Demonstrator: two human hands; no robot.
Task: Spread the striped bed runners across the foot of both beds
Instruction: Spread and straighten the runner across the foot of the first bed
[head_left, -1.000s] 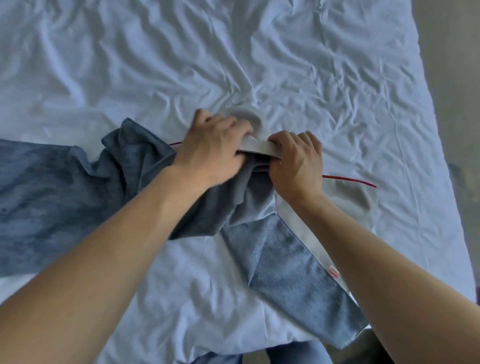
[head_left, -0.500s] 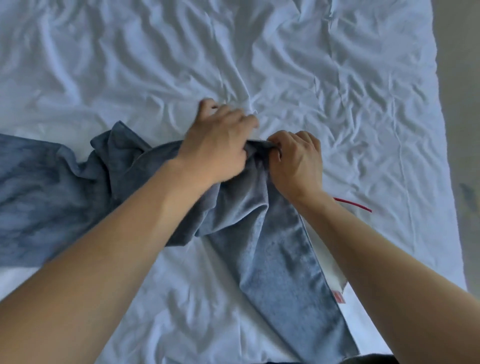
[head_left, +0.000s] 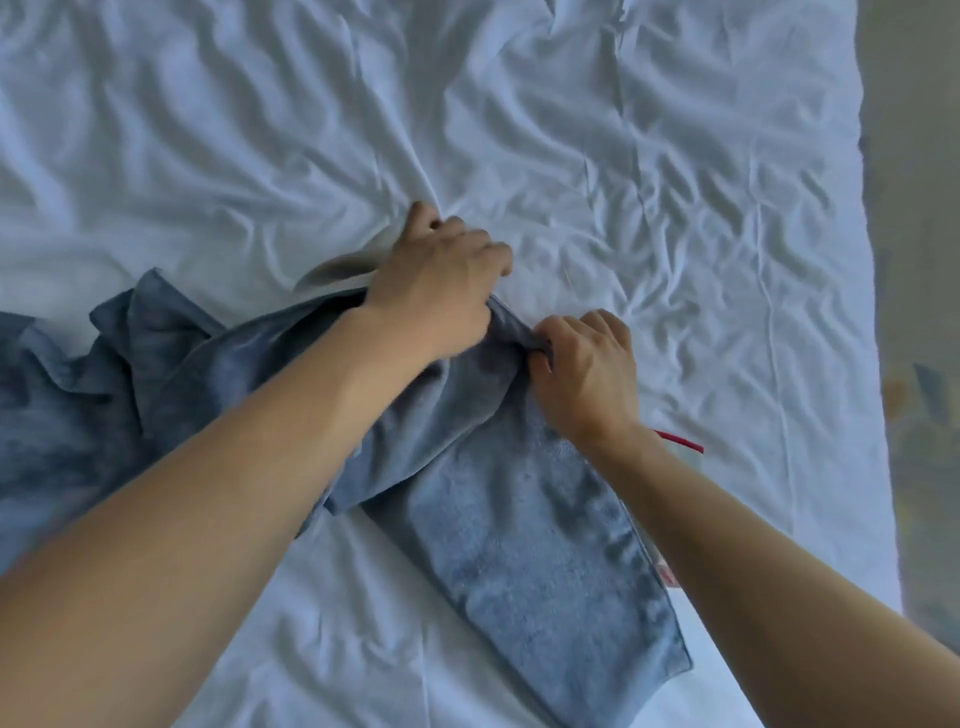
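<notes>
A blue-grey bed runner (head_left: 524, 535) lies twisted and bunched across the white bed (head_left: 649, 182), running from the left edge to the lower right. Its pale underside and a thin red trim (head_left: 679, 441) show beside my right wrist. My left hand (head_left: 441, 291) grips a bunched fold of the runner near the middle of the bed, where a pale strip of the underside shows. My right hand (head_left: 584, 364) pinches the runner's edge just to the right of it. Both forearms cross the lower frame and hide part of the cloth.
The sheet is heavily wrinkled all over. The bed's right edge (head_left: 878, 364) drops to a dim floor strip (head_left: 919, 260) along the right side. The runner's left part (head_left: 62, 415) lies crumpled at the frame's left edge.
The pale folded band seen a second ago has been turned under, so more blue face shows. My hands have drawn slightly apart, the right one lower and further right along the edge.
</notes>
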